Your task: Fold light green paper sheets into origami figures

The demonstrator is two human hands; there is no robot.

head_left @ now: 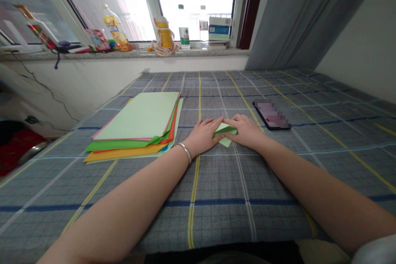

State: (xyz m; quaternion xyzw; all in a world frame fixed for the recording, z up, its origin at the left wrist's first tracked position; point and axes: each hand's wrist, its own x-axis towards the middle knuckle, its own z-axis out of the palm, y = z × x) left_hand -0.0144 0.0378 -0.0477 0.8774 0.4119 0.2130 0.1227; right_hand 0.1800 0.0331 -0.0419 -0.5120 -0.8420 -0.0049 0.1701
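Observation:
A small folded piece of light green paper (227, 130) lies between my two hands on the plaid cloth. My left hand (206, 134), with a silver bangle at its wrist, grips the paper's left side between thumb and fingers. From the other side my right hand (244, 130) pinches the right edge, its thumb near the lower fold. One pointed flap of the paper hangs toward me below the thumbs. Parts of the folds are hidden under my fingers.
Left of my hands lies a stack of coloured paper sheets (139, 115), pale green on top. A black-edged phone (272, 114) rests to the right. Bottles, a yellow flask (165, 35) and boxes (219, 31) stand on the windowsill behind the plaid-covered surface (216, 185).

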